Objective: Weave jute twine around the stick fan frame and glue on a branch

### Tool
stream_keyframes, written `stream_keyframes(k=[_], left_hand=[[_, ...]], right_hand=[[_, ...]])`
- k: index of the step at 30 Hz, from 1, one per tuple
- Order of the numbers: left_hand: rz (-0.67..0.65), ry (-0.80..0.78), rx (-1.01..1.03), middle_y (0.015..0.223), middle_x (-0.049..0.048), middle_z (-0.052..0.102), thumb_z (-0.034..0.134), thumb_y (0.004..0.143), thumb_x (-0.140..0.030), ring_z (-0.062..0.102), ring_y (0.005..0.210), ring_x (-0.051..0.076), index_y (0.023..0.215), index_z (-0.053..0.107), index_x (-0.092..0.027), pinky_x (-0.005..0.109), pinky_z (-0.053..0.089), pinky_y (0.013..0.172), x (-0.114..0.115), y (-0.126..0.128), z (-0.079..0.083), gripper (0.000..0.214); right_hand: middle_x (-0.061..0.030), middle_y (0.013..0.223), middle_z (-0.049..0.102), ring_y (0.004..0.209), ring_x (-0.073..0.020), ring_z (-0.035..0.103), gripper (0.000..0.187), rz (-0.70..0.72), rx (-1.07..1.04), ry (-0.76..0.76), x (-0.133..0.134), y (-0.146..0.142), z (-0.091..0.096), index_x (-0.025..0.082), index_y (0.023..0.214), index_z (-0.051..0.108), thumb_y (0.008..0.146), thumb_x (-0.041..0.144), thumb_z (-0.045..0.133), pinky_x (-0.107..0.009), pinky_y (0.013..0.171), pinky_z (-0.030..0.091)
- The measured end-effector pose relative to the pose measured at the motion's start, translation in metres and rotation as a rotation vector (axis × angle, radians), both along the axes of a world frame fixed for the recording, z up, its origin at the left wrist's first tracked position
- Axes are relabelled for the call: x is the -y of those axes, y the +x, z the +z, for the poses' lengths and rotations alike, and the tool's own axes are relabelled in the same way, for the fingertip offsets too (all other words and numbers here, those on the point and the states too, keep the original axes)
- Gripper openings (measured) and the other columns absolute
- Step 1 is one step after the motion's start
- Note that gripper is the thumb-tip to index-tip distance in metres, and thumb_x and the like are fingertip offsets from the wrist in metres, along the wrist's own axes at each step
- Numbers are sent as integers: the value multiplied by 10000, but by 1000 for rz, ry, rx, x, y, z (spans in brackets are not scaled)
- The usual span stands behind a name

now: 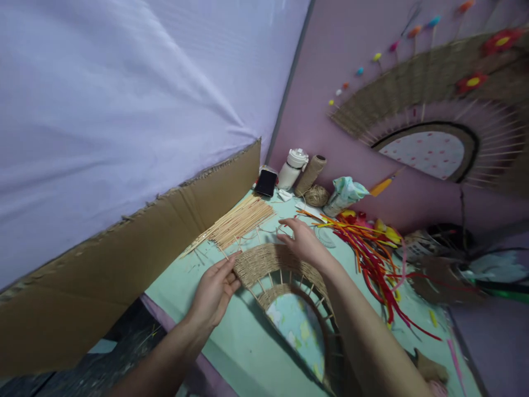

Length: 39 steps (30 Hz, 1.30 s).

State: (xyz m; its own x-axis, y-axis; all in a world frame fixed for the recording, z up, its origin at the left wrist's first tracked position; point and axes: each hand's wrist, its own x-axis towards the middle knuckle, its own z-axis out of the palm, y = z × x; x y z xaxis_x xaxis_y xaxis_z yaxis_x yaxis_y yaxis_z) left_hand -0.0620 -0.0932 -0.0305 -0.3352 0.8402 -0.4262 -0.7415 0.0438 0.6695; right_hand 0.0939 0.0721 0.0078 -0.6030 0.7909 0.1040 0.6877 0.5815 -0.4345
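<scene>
your left hand [214, 289]: fingers clamped on edge of woven fan [264, 263]. your right hand [303, 241]: fingers apart, near outer rim. sticks [243, 218] lie beyond, on worktop [237, 361].

The bare left forearm [173, 347] angles up to a curled left grip [212, 289], thumb extended; the right forearm [359, 314] reaches farther, its right grip [301, 241] bent leftward, thumb and forefinger parted.
</scene>
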Motion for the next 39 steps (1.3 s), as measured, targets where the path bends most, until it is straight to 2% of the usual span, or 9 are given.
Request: stream_keyframes(k=[3,6,10,13,15,18,24,33,39], left_hand=[[-1,-28,-3,1038,171,701,651,782,-193,667,958,245,1001,682,-89,360,540,840,-2,-3,-1,245],[11,-58,1,1025,165,704,610,806,-150,678,924,231,1013,674,-87,347,554,816,-3,-6,-4,226],[24,-96,11,971,148,715,545,841,-107,688,885,208,999,675,-84,337,565,807,-8,-8,-8,205],[32,-99,14,910,128,723,487,868,-81,695,843,186,1015,675,-94,324,572,800,-12,-6,-9,239],[47,-106,21,887,118,725,451,879,-62,699,817,173,1031,672,-97,313,574,797,-15,-3,-7,271],[54,-126,37,907,117,722,432,886,-55,699,822,170,1066,659,-107,310,573,801,-14,1,-3,294],[63,-140,36,896,83,720,435,888,-56,699,799,154,1067,652,-141,294,575,794,-6,0,3,294],[153,-124,135,849,65,718,382,908,-46,698,786,131,1066,636,-154,226,582,727,9,-8,1,318],[176,-106,174,806,71,713,385,894,-27,698,745,133,1068,625,-112,231,588,691,3,-9,-4,308]], right_hand=[[-99,1142,624,1081,-261,554,316,-106,-115,-34,39,56,-3,201,1124,604,832,309,554,-403,955,401],[-88,1105,640,1053,-267,567,270,-340,-296,-92,95,105,-14,243,1047,633,826,376,551,-417,934,424],[-76,973,681,928,-270,616,195,-592,-513,-260,179,130,-31,281,884,687,792,427,596,-380,814,488],[-76,916,701,892,-260,639,183,-549,-688,-623,225,116,-43,281,873,710,773,422,650,-358,786,491],[-92,901,712,835,-248,662,288,-479,-894,-998,242,101,-52,239,961,695,752,437,686,-364,749,499],[-131,1082,678,925,-247,666,466,-558,-1283,-1371,250,82,-65,186,1069,643,684,420,763,-375,810,498],[-68,1188,639,1170,-230,554,301,-760,-1857,-1444,242,64,-72,205,898,660,664,339,792,-348,984,434],[-41,991,696,982,-223,651,342,-916,-1912,-1287,230,43,-67,207,931,619,657,324,789,-319,789,533],[-53,947,709,884,-200,672,349,-856,-1849,-1165,215,49,-65,176,945,611,665,302,777,-309,736,551]])
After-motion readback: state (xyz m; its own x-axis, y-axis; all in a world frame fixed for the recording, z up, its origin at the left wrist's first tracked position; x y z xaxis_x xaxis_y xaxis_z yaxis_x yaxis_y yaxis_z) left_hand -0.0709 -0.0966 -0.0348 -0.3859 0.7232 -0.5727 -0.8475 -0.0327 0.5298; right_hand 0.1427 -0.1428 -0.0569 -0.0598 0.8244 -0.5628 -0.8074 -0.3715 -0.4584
